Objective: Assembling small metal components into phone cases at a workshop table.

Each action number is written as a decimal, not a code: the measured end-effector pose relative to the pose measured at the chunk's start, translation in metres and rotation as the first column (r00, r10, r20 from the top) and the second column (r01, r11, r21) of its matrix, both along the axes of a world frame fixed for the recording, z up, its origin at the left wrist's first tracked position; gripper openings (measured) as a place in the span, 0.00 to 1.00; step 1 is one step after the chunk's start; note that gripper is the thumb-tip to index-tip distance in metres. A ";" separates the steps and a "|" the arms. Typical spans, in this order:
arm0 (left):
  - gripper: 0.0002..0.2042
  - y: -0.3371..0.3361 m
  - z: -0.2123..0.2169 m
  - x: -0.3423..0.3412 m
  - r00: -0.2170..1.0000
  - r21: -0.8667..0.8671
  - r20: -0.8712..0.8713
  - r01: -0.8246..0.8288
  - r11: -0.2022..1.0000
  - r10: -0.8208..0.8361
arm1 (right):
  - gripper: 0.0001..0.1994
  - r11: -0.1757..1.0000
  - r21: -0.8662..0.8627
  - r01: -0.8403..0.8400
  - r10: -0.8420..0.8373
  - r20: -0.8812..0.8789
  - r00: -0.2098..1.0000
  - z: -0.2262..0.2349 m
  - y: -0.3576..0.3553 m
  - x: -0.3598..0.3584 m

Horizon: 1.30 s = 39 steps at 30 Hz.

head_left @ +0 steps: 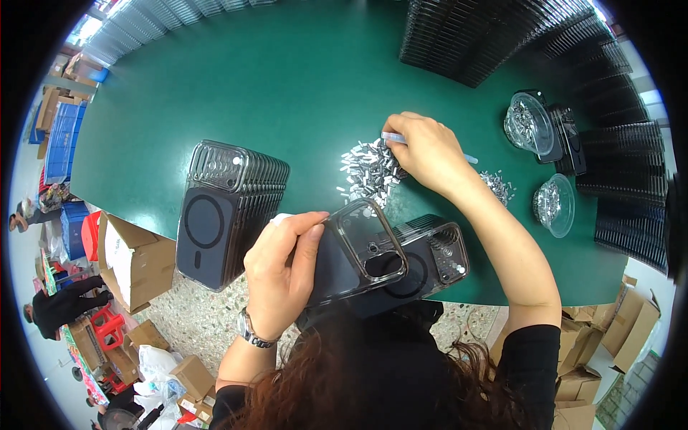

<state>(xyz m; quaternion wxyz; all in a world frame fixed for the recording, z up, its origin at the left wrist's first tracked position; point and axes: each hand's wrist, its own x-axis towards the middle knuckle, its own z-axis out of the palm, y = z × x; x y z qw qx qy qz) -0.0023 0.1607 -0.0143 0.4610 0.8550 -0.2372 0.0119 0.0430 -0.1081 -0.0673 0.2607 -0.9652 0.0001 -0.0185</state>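
My left hand grips a phone case with a dark back and a clear frame, tilted above the table's near edge. In my right hand is a slim, pale blue pen-like stick. Its tip is at a heap of small silver, black and white pieces. To the left of my left hand, a stack of similar phone cases leans on the table's edge. Another stack of cases lies partly hidden behind the held case.
A smaller scatter of pieces lies beside my right forearm. Two clear bowls with small pieces stand at the right, one near dark cases. Rows of stacked cases line the green table's far right. Cardboard boxes stand on the floor.
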 end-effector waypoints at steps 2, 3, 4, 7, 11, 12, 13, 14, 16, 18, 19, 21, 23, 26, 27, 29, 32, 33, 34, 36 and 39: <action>0.05 -0.001 -0.004 0.002 1.000 -0.011 -0.014 0.003 1.000 -0.003 | 0.08 0.998 0.001 -0.059 0.059 0.009 0.998 0.002 0.000 0.000; 0.05 -0.001 -0.005 0.002 1.000 -0.018 -0.028 0.008 1.000 -0.009 | 0.08 0.998 -0.003 -0.060 0.060 0.009 0.998 0.004 0.000 0.001; 0.05 -0.001 -0.005 0.003 1.000 -0.021 -0.027 0.008 1.000 -0.008 | 0.08 0.994 -0.069 -0.088 0.085 -0.040 0.996 0.006 -0.001 0.002; 0.05 -0.002 -0.008 0.006 0.998 0.011 -0.056 0.019 1.000 -0.019 | 0.09 0.977 -0.160 -0.139 0.125 -0.097 0.987 0.006 -0.004 0.006; 0.05 -0.007 -0.014 0.013 0.996 -0.020 -0.065 0.060 0.998 -0.061 | 0.09 0.963 -0.204 -0.178 0.163 -0.089 0.983 0.008 -0.007 0.007; 0.05 -0.009 -0.015 0.014 0.992 -0.015 -0.096 0.075 0.997 -0.076 | 0.09 0.961 -0.206 -0.182 0.167 -0.088 0.982 0.008 -0.009 0.008; 0.05 -0.010 -0.013 0.015 0.993 -0.017 -0.095 0.071 0.997 -0.072 | 0.09 0.979 -0.119 -0.163 0.160 -0.035 0.986 0.007 -0.013 0.008; 0.05 -0.011 -0.010 0.015 0.982 0.013 -0.177 0.068 0.998 -0.064 | 0.09 0.989 -0.029 -0.148 0.149 0.017 0.989 0.006 -0.017 0.007; 0.05 -0.014 -0.008 0.019 0.965 0.043 -0.258 0.051 0.998 -0.038 | 0.07 0.970 0.206 -0.129 0.132 -0.001 0.991 0.028 -0.020 0.005; 0.06 -0.015 -0.008 0.023 0.978 0.050 -0.186 0.109 0.993 -0.098 | 0.05 0.919 0.319 -0.231 0.228 0.048 0.973 0.059 -0.009 -0.013; 0.06 -0.015 -0.005 0.025 0.978 0.056 -0.191 0.099 0.993 -0.087 | 0.04 0.887 0.318 -0.336 0.313 0.120 0.942 0.068 -0.002 -0.021; 0.05 -0.019 0.003 0.029 0.967 0.058 -0.205 0.169 0.984 -0.154 | 0.07 0.837 0.206 -0.507 0.466 0.219 0.857 0.078 0.011 -0.030; 0.05 -0.022 0.001 0.031 0.971 0.042 -0.165 0.185 0.982 -0.176 | 0.08 0.833 0.031 -0.552 0.537 0.189 0.822 0.084 0.018 -0.035; 0.05 -0.030 0.005 0.031 0.974 0.053 -0.132 0.195 0.979 -0.186 | 0.10 0.807 -0.191 -0.559 0.587 0.160 0.793 0.083 0.019 -0.037; 0.05 -0.031 0.007 0.031 0.976 0.086 -0.141 0.178 0.980 -0.165 | 0.10 0.806 -0.190 -0.561 0.590 0.161 0.791 0.083 0.020 -0.037; 0.06 -0.031 0.007 0.030 0.974 0.081 -0.156 0.179 0.981 -0.164 | 0.10 0.799 -0.301 -0.520 0.588 0.214 0.780 0.083 0.022 -0.038; 0.05 -0.032 0.007 0.030 0.972 0.095 -0.158 0.189 0.977 -0.173 | 0.10 0.813 -0.256 -0.522 0.577 0.243 0.780 0.080 0.017 -0.038; 0.05 -0.032 0.006 0.030 0.973 0.118 -0.149 0.192 0.974 -0.174 | 0.10 0.814 -0.253 -0.523 0.577 0.243 0.780 0.080 0.017 -0.038; 0.05 -0.033 0.006 0.030 0.973 0.120 -0.151 0.192 0.974 -0.173 | 0.09 0.836 -0.212 -0.506 0.546 0.233 0.805 0.081 0.017 -0.039; 0.05 -0.035 0.009 0.030 0.974 0.128 -0.140 0.196 0.972 -0.178 | 0.09 0.858 -0.169 -0.485 0.512 0.221 0.830 0.083 0.017 -0.040; 0.05 -0.036 0.010 0.032 0.972 0.168 -0.123 0.220 0.961 -0.201 | 0.08 0.865 -0.115 -0.488 0.501 0.190 0.844 0.085 0.016 -0.041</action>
